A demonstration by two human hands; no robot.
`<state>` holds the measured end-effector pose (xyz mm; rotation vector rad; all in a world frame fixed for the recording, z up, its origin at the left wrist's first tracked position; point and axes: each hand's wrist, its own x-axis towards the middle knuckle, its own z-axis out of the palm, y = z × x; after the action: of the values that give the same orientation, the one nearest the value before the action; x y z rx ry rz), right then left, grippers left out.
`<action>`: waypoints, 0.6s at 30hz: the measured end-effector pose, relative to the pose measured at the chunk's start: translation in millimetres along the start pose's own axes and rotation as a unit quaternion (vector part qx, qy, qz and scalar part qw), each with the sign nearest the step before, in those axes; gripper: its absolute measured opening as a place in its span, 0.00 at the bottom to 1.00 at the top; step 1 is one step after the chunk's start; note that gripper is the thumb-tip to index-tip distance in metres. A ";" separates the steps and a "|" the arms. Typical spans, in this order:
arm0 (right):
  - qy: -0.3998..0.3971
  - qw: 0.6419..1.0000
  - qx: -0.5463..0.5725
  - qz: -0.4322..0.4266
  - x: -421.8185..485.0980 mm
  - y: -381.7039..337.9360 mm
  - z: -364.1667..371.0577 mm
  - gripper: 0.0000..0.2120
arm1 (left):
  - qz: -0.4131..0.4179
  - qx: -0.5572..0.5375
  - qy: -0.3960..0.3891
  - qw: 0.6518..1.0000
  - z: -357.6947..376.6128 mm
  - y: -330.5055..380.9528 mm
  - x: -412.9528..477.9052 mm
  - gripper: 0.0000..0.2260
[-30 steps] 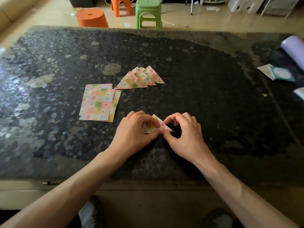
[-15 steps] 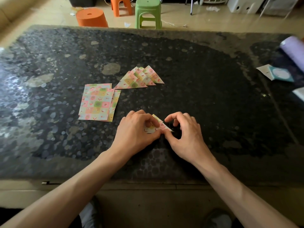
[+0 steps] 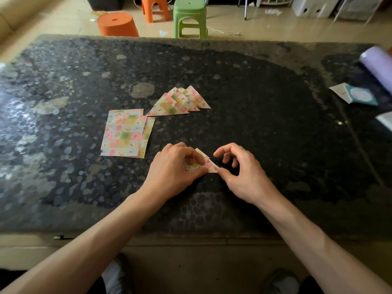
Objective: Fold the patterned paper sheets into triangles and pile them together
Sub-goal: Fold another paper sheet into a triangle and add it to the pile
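Observation:
A small folded patterned paper (image 3: 206,163) lies on the dark table (image 3: 265,128) near the front edge. My left hand (image 3: 174,172) covers its left part, with curled fingers and thumb pinching it. My right hand (image 3: 239,168) is at its right tip, thumb pressing that corner, the other fingers curled above the table. A pile of folded patterned triangles (image 3: 180,102) lies farther back. To the left sits a stack of flat patterned sheets (image 3: 125,134).
At the table's right edge lie a lilac roll (image 3: 379,66), a teal and white card (image 3: 356,95) and a white sheet corner (image 3: 386,120). Beyond the far edge stand an orange tub (image 3: 117,24), an orange stool (image 3: 154,7) and a green stool (image 3: 189,15).
My right hand's fingers have lifted and spread a little off the paper; the thumb stays at its right tip. My left hand keeps its hold.

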<state>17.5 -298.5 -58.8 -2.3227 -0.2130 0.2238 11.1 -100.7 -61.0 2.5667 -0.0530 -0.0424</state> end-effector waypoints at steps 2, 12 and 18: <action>-0.020 0.999 0.016 0.022 3.5 -0.2 -4.7 0.18 | -0.008 -0.015 -0.021 1.000 -3.5 -1.5 3.7 0.07; -0.051 0.997 0.038 0.043 11.1 -1.3 -13.4 0.19 | 0.010 0.027 -0.020 0.999 -7.4 0.5 3.9 0.06; -0.020 1.000 0.002 0.004 5.6 -2.4 -5.6 0.14 | 0.050 0.030 0.003 0.998 -4.9 -3.9 -0.6 0.08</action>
<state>24.0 -299.5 -53.8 -2.3178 -0.2233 0.2742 10.8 -94.7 -59.0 2.6202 -0.1841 0.0049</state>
